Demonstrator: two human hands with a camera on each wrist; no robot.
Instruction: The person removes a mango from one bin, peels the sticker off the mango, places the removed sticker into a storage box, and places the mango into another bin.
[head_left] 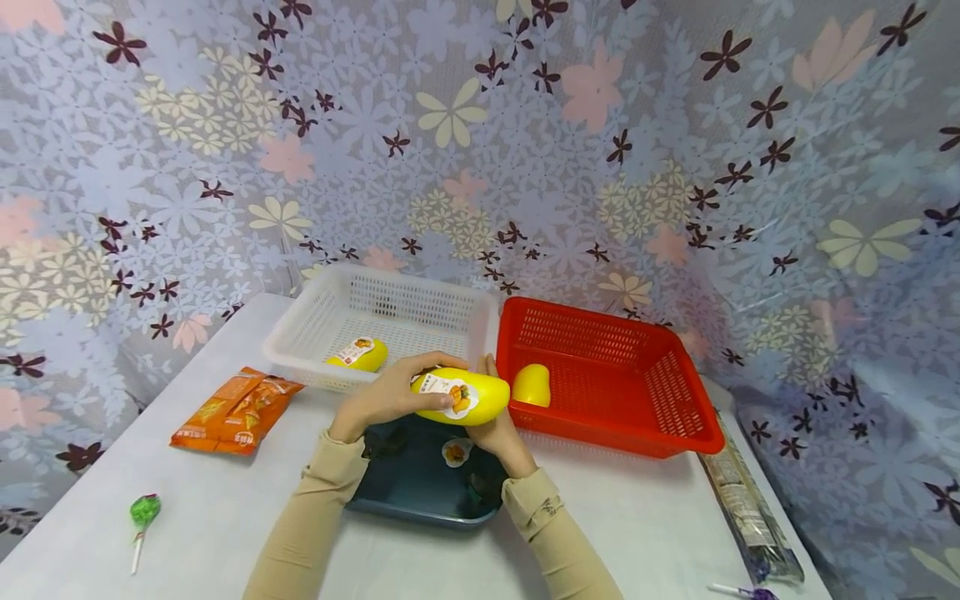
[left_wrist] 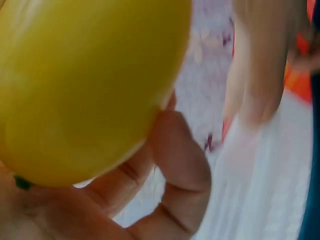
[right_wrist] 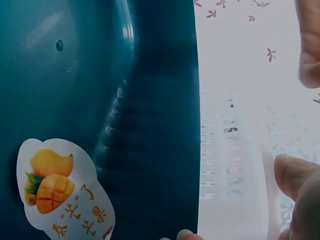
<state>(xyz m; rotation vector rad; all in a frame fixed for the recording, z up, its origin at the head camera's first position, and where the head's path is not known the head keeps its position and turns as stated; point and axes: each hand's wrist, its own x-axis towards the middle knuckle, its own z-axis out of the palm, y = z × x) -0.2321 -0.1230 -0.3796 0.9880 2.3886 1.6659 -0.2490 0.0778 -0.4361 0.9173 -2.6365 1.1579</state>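
In the head view my left hand [head_left: 386,396] grips a yellow mango [head_left: 483,398] that bears a white sticker, with the thumb across the sticker. The left wrist view shows my fingers [left_wrist: 180,160] curled around the mango's smooth underside, near a small green spot at its end. My right hand [head_left: 495,429] is just behind the mango's right end, partly hidden by it. Its fingers look spread apart in the right wrist view. Below both hands lies a dark teal tray [head_left: 420,510], with a loose mango-picture sticker [right_wrist: 65,187] on its bottom.
A white basket [head_left: 408,292] at the back left holds another stickered mango [head_left: 367,357]. The red basket [head_left: 622,400] beside it holds a plain mango [head_left: 532,385]. Leftward lie an orange snack bag [head_left: 236,412] and a green lollipop [head_left: 144,512]. A long clear package [head_left: 750,508] and purple lollipop [head_left: 761,593] are at right.
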